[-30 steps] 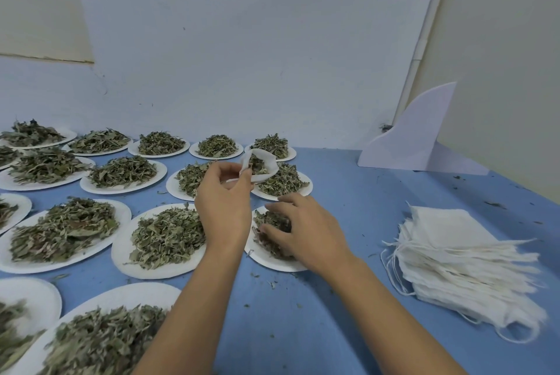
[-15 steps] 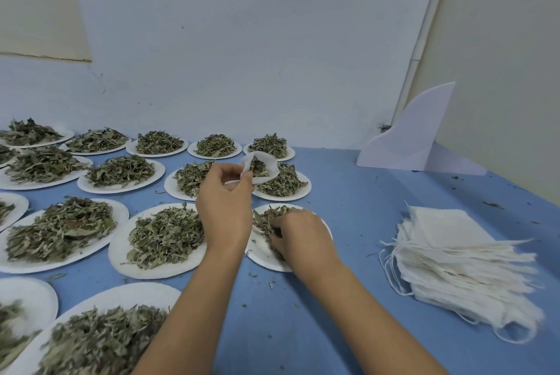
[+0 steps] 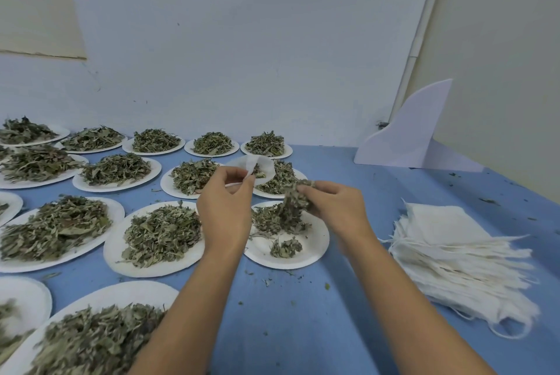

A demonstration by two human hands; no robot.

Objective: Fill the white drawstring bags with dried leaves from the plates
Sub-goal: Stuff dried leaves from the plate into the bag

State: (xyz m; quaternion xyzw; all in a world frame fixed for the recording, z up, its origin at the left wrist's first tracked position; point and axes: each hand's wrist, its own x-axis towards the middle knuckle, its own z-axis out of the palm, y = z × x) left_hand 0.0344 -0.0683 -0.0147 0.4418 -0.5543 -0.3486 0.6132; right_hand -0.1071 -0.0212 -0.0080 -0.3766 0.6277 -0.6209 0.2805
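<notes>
Filling the bottom-left corner, a white plate [image 3: 127, 291] heaped with dried leaves sits closest on the blue table [image 3: 288, 329], and loose leaf crumbs [image 3: 266, 282] are scattered on the surface just beyond it. To the right, a stack of white drawstring bags [image 3: 454, 253] lies flat, with strings trailing off its near edge.

Further in, the right hand [image 3: 336, 205] pinches a clump of leaves [image 3: 295, 198] in its curled fingertips. It is lifted just above a half-emptied plate [image 3: 315, 241] — a trail of leaves hangs from the clump down to the pile on it. Just to the left, the left hand [image 3: 225, 201] is raised, thumb and fingers gripping the rim of one open bag [image 3: 247, 164]. A few leaves show inside its mouth. The clump is near that mouth but not in it.

Left of the hands, more plates [image 3: 115, 253] carry full heaps, and further rows run back to the wall [image 3: 242, 71]. In the far right corner a white curved board [image 3: 415, 132] stands upright.
</notes>
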